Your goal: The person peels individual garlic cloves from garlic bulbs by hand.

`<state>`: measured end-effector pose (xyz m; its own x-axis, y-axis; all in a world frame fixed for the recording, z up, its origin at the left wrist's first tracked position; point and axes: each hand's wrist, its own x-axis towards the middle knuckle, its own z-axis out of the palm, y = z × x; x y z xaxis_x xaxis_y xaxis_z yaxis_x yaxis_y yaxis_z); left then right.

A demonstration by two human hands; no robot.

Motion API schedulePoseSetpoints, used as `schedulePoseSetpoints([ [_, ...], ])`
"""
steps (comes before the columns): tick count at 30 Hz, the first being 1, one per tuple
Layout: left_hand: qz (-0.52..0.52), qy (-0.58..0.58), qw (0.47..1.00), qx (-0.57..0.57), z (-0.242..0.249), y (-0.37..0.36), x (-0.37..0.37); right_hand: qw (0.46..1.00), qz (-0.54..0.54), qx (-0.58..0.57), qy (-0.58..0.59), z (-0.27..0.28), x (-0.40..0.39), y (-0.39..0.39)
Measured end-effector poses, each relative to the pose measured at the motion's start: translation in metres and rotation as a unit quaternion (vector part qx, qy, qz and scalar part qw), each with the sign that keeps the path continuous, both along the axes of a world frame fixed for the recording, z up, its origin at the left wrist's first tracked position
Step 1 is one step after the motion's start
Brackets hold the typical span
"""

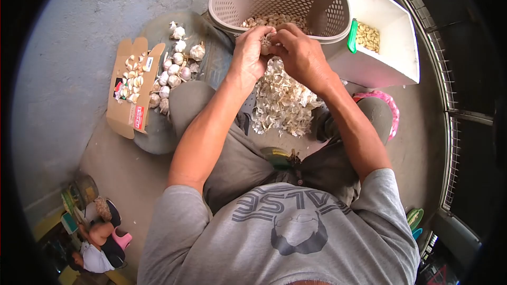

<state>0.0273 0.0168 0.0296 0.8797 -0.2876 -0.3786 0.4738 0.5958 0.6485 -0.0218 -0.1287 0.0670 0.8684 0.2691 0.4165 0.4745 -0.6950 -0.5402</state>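
My left hand point(252, 50) is closed round a garlic bulb point(266, 44), just in front of the basket's near rim. The fingers of my right hand point(299, 53) are bent and pressed against the same bulb from the other side. Below both hands, a heap of papery garlic skins point(282, 97) lies on the floor between my legs. The tan perforated basket point(331, 38) holds many cloves. To its right, a white box point(393, 47) contains pale peeled cloves point(367, 38), and a green handle point(352, 36) hangs at its edge.
Several whole garlic bulbs point(173, 69) lie at the left beside an opened cardboard box point(124, 119) bearing loose cloves point(133, 79). A pink strap point(393, 108) is by my right knee. Another person point(95, 256) sits at the lower left. Metal grating point(451, 153) runs along the right.
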Motion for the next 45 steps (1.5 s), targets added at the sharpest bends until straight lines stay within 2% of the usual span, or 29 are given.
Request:
schedulePoseSetpoints([
  [2,-0.004,0.003,1.000,0.013,-0.008,0.003,0.003,1.000,-0.003,0.002,0.000,0.001,-0.002,0.006],
  [5,-0.006,-0.003,1.000,0.016,-0.005,0.004,-0.002,0.997,0.020,0.019,0.067,0.004,-0.005,0.005],
  [8,-0.008,-0.025,1.000,-0.014,-0.008,0.003,-0.004,0.995,0.063,0.048,0.068,0.006,-0.004,0.003],
  [11,-0.021,-0.005,1.000,0.000,0.003,0.004,-0.003,0.929,0.044,0.313,0.192,0.008,0.003,0.001],
  [13,-0.055,-0.024,0.998,0.008,0.005,0.007,0.000,0.889,0.043,0.406,0.209,0.009,0.011,-0.006],
  [15,-0.073,-0.024,0.997,0.016,0.009,0.005,0.000,0.875,0.030,0.405,0.264,0.008,0.015,-0.018],
  [18,-0.073,-0.040,0.996,0.016,0.009,0.004,-0.004,0.835,0.163,0.416,0.321,0.006,0.021,-0.036],
  [21,-0.063,-0.051,0.997,0.006,0.007,0.005,-0.002,0.825,0.119,0.469,0.293,0.017,0.019,-0.047],
  [22,-0.051,-0.058,0.997,-0.001,0.004,0.004,-0.001,0.864,0.048,0.456,0.207,0.021,0.024,-0.044],
  [23,-0.041,-0.065,0.997,-0.007,0.001,0.002,-0.001,0.919,-0.070,0.369,0.122,0.018,0.031,-0.041],
  [25,-0.035,-0.055,0.998,-0.003,0.004,0.001,0.000,0.972,-0.123,0.176,0.091,0.016,0.031,-0.045],
  [27,-0.060,-0.054,0.997,0.000,-0.003,0.004,0.004,0.971,-0.049,0.190,0.134,0.000,0.024,-0.033],
  [28,-0.061,-0.037,0.997,0.001,-0.001,0.004,0.004,0.975,-0.002,0.155,0.162,0.014,0.014,-0.018],
  [29,-0.056,-0.029,0.998,0.013,0.001,0.003,0.001,0.976,0.051,0.159,0.142,0.006,0.011,-0.009],
  [31,-0.047,-0.014,0.998,0.037,0.009,-0.001,-0.006,0.985,0.036,0.126,0.114,0.006,0.008,0.002],
  [32,-0.040,-0.014,0.999,0.033,0.008,-0.004,-0.007,0.978,0.030,0.131,0.157,0.012,0.008,0.001],
  [35,-0.015,-0.024,0.999,0.022,0.007,-0.008,-0.008,0.978,0.012,0.127,0.166,0.018,0.012,0.000],
  [36,0.001,-0.034,0.998,0.048,0.010,-0.011,-0.009,0.985,0.014,0.118,0.129,0.014,0.014,-0.001],
  [40,-0.054,-0.011,0.996,0.072,0.014,-0.007,-0.013,0.998,0.006,0.067,-0.002,0.004,0.016,-0.001],
  [42,-0.046,-0.001,0.998,0.037,0.013,-0.006,-0.013,0.996,0.021,0.006,-0.082,0.004,0.020,0.001],
  [45,-0.051,0.002,0.998,0.026,0.011,-0.004,-0.014,0.999,-0.015,0.025,0.029,0.001,0.015,0.005],
])
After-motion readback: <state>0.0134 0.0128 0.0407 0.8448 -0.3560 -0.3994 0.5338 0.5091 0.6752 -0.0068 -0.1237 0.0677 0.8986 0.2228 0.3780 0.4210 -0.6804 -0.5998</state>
